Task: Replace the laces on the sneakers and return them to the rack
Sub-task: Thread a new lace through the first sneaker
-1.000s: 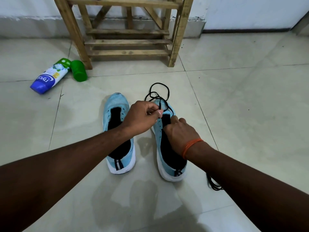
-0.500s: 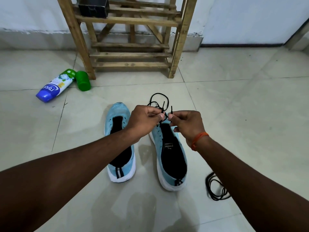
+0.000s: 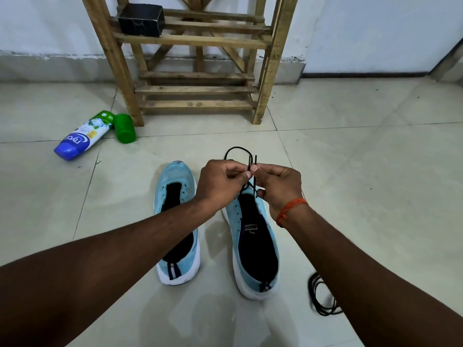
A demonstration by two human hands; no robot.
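our left hand (image 3: pixel 220 184) and right hand (image 3: pixel 278 186) pinch the black lace (image 3: pixel 251 161) ends above the right sneaker (image 3: pixel 253 236); bare floor (image 3: pixel 363 171) runs rightward, rack (image 3: pixel 195 103) just beyond.

Pale glossy floor tiles (image 3: pixel 363 196) with thin dark joints run to a white wall (image 3: pixel 45 23) at the far side, edged low by a grey skirting (image 3: pixel 50 68); a slatted wooden rack (image 3: pixel 200 41) stands before it, left of centre
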